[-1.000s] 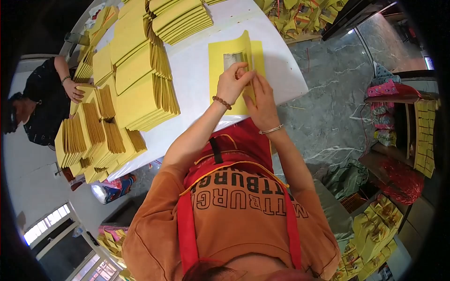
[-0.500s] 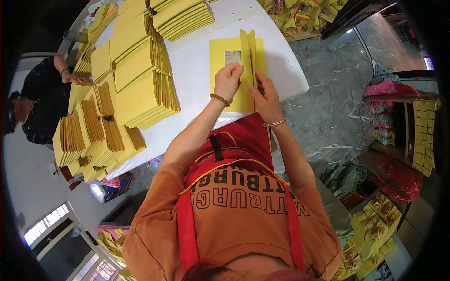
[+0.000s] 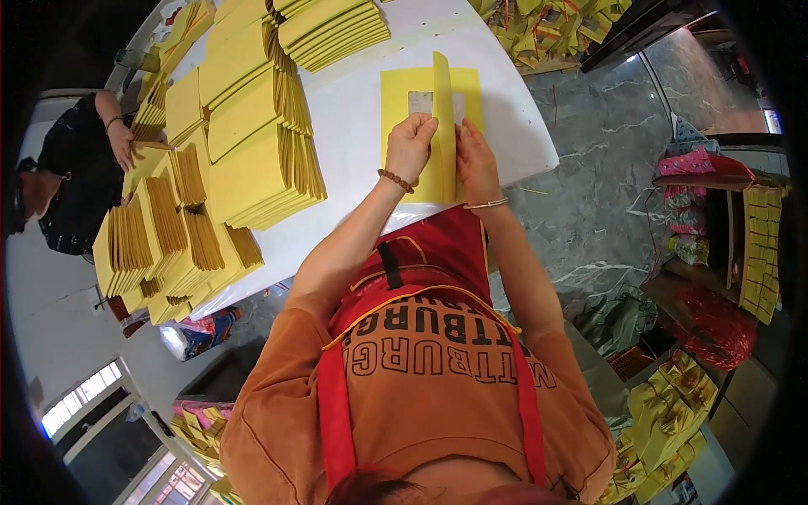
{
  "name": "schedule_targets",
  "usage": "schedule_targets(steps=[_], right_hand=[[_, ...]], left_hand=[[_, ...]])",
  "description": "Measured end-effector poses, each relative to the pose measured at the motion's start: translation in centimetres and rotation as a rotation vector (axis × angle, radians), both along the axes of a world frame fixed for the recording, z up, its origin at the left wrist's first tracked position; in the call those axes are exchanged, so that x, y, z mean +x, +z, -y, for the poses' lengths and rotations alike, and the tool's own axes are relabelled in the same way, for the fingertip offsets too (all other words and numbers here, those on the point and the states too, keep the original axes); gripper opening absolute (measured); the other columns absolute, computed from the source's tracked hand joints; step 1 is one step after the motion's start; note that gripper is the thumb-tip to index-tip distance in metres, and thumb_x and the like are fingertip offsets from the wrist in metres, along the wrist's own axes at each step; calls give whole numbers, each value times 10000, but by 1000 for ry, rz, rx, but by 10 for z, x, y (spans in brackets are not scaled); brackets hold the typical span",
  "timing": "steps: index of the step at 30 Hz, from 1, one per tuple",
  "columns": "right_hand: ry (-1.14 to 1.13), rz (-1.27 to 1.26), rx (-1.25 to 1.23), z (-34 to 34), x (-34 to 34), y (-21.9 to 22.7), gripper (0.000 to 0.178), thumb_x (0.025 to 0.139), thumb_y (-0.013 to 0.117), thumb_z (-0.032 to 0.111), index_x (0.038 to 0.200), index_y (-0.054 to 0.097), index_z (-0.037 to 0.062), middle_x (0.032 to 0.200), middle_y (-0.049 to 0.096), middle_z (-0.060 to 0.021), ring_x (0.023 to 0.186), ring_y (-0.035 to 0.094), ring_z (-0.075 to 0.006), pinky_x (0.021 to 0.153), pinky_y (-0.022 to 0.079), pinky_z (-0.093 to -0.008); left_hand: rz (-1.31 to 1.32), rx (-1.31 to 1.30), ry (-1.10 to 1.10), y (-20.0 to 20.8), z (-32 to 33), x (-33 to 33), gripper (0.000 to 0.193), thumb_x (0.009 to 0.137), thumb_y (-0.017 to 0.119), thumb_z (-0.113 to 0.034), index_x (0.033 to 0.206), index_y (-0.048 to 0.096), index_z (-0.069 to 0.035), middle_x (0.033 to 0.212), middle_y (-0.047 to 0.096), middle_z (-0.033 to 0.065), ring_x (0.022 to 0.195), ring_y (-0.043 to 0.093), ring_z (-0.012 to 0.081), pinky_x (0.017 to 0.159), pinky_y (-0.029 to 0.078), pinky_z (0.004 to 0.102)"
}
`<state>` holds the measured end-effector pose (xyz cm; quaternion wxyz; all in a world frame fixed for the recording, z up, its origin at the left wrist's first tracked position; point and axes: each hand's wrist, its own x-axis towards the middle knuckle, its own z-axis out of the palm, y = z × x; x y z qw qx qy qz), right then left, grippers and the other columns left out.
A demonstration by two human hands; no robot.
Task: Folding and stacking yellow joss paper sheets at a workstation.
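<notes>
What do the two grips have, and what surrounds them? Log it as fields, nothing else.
Left grip: thumb and fingers pinching the raised yellow paper flap
Right grip: close on the flap's right; contact unclear
Work piece: yellow paper sheet on white tabletop, flap standing up mid-sheet
Left of flap: grey rectangular patch on the sheet
Farther left: stacks of folded yellow paper
Wrists: brown beaded bracelet left, pale bangle right
Far left: co-worker in black beside the stacks

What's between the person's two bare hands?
In the head view, a raised yellow paper flap stands between the left hand and the right hand.
</notes>
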<state>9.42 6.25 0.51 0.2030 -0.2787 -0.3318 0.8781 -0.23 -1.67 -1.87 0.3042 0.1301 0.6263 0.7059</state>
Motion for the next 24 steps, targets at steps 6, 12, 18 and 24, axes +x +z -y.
schedule_targets(steps=[6, 12, 18, 24], right_hand=[[234, -88, 368, 7, 4, -1, 668, 834, 602, 121, 1360, 215, -21, 1242, 428, -95, 1114, 432, -146, 927, 374, -256], [316, -133, 389, 2, 11, 1, 687, 760, 669, 70, 1319, 271, 33, 1163, 461, -58, 1081, 454, -144, 911, 394, -279], [329, -159, 323, 2, 15, -2, 595, 776, 646, 71, 1285, 339, 46, 1145, 492, -52, 1037, 483, -131, 886, 408, -272], [353, -134, 438, 3, 14, -3, 712, 730, 686, 91, 1318, 289, 43, 1181, 467, -63, 1088, 458, -156, 926, 387, -292]], left_hand=[[-86, -70, 37, 8, 0, 6, 216, 887, 532, -206, 874, 600, -1, 639, 519, -26, 525, 443, 44, 466, 370, 203], [99, -80, -118, 29, 0, 2, 215, 870, 578, -230, 934, 597, -26, 674, 534, -45, 576, 450, 27, 495, 368, 185], [139, 6, -81, 26, 3, 4, 215, 866, 588, -207, 983, 584, -28, 683, 540, -52, 566, 443, 24, 499, 363, 182], [197, 87, -116, 22, 3, 4, 250, 864, 588, -192, 1032, 555, -10, 797, 611, 7, 683, 560, 61, 589, 460, 205]])
